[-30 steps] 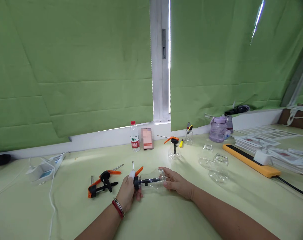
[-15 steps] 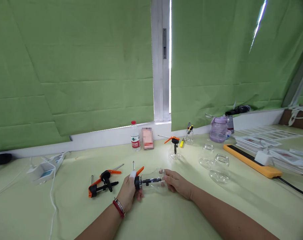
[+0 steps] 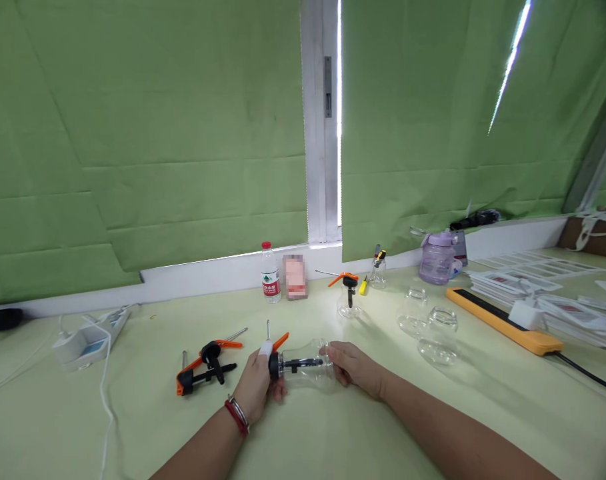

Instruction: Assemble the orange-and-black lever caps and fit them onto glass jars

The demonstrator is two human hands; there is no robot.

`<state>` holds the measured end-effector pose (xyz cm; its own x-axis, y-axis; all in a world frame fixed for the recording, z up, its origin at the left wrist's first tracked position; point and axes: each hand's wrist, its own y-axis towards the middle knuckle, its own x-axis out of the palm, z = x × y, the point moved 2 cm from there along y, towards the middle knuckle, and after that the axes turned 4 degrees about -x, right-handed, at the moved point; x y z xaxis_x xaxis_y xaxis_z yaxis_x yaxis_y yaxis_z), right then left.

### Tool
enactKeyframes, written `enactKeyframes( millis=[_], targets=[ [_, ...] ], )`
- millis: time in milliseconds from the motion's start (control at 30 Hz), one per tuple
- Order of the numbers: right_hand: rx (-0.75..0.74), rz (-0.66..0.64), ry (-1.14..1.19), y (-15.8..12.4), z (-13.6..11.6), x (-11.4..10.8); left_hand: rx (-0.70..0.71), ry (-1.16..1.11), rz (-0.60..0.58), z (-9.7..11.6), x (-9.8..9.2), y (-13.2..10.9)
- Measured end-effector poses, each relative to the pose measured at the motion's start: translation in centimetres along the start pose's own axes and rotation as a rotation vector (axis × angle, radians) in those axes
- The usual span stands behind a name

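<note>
We see papers [image 3: 539, 264] near the far edge of the smooth bench [image 3: 353, 437], a glossy bottle [image 3: 307, 381] and its matt plastic cap [image 3: 274, 366].

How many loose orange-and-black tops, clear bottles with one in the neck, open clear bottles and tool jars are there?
Loose tops: 2
Topped bottles, one held: 2
Open bottles: 2
Tool jar: 1
Total: 7

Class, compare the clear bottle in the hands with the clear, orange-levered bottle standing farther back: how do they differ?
Pose: the held bottle lies on its side; the standing bottle is upright on the table.
Contact: left hand and right hand hold the held bottle; neither touches the standing bottle.
Shared: both are clear, with black fittings and an orange lever.
</note>
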<state>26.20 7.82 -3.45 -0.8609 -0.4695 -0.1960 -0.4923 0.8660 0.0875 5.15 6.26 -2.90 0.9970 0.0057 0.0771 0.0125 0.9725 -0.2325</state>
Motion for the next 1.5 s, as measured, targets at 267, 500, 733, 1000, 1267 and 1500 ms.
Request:
enactKeyframes(
  millis=[267, 500, 733, 1000, 1267, 1500],
  targets=[
    [-0.221, -0.100, 0.048, -0.1, 1.0, -0.2, -0.031, -0.057, 0.021, -0.1, -0.4, 0.5],
    [-0.182, -0.121, 0.091, 0.1, 1.4, -0.3, -0.027, -0.024, 0.025, -0.3, -0.3, 0.6],
    [-0.054, -0.055, 0.084, 0.2, 0.8, 0.1, 0.036, 0.037, 0.027, -0.2, -0.1, 0.1],
    [-0.060, -0.035, 0.020, 0.1, 0.3, 0.2, 0.017, 0.023, 0.024, 0.0, 0.0, 0.1],
    [-0.145, -0.070, 0.057, -0.3, 0.7, -0.3, 0.001, -0.018, 0.020, -0.3, -0.3, 0.4],
    [-0.136, -0.097, 0.141, 0.2, 1.5, -0.3, 0.011, 0.010, 0.036, -0.5, -0.4, 0.6]
  ],
)
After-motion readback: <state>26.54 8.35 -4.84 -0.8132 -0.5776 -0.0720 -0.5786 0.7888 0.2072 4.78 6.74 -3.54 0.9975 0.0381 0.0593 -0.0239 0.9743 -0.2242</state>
